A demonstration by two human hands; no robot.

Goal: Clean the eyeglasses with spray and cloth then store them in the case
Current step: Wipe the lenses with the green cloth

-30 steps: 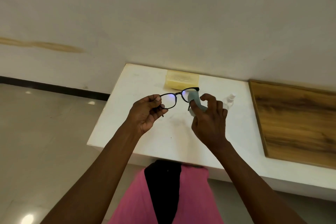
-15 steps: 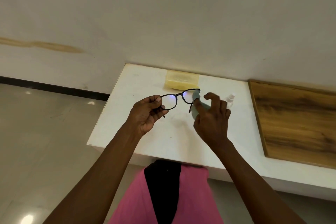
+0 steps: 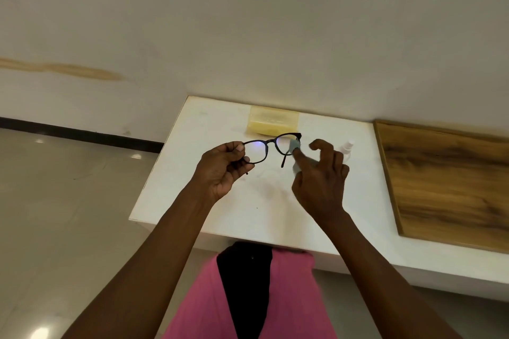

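Black-framed eyeglasses [image 3: 271,147] were held above a white worktop [image 3: 209,201] as a person wiped them. The left hand [image 3: 221,166] pinched the frame's outer corner at the hinge between thumb and fingers [image 3: 239,148], apparently to keep skin off the lenses and steady the pair against the rubbing. The right hand [image 3: 319,177] pressed a pale blue-green cloth [image 3: 295,146] against the lens on its side, thumb and forefinger working the soft fabric while the other fingers curled loosely clear. One temple arm hung down beneath that lens.

Against the wall behind lay a pale yellow, translucent rectangular case [image 3: 272,121], closed as far as could be told, within easy reach for storage. A small clear spray bottle [image 3: 347,147] stood just past the right hand. A wood-grain panel [image 3: 446,181] adjoined the smooth worktop.
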